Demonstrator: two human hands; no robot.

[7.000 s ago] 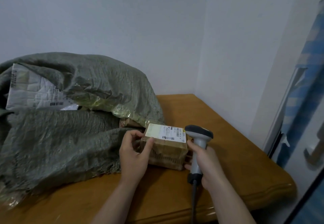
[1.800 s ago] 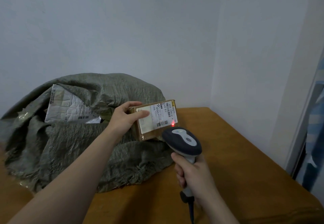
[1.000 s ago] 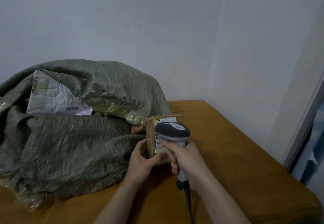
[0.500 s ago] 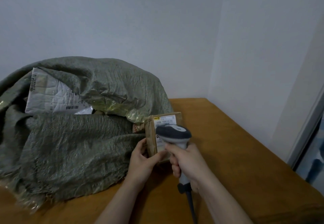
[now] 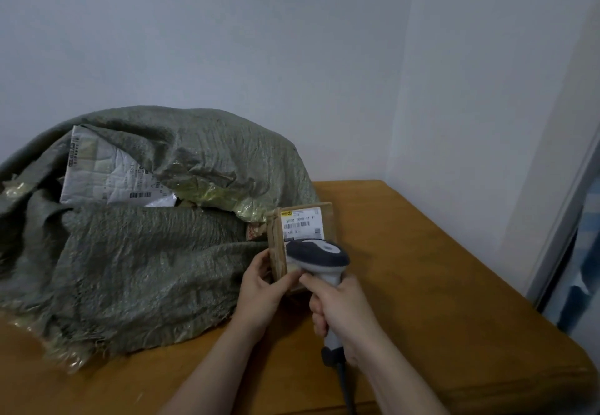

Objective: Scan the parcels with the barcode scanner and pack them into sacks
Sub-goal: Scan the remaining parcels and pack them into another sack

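Observation:
A small brown cardboard parcel [image 5: 303,223] with a white barcode label stands upright on the wooden table [image 5: 422,268], its label facing me. My left hand [image 5: 263,291] grips its lower left edge. My right hand [image 5: 344,314] grips the handle of a grey-and-white barcode scanner [image 5: 316,257], whose head covers the lower part of the label. Just left of the parcel lies a big grey-green woven sack [image 5: 136,245], its mouth gaping toward me with a white padded mailer [image 5: 107,174] showing inside.
Another brownish parcel [image 5: 255,231] peeks out of the sack mouth behind the held parcel. White walls meet in a corner behind the table. The table's right edge drops off beside a pale door frame [image 5: 565,213]. The scanner cable [image 5: 345,385] hangs off the front edge.
Earlier the parcel lay flat, then was lifted and scanned with a red dot on its label. It now stands upright on the table; in the last second both hands barely moved.

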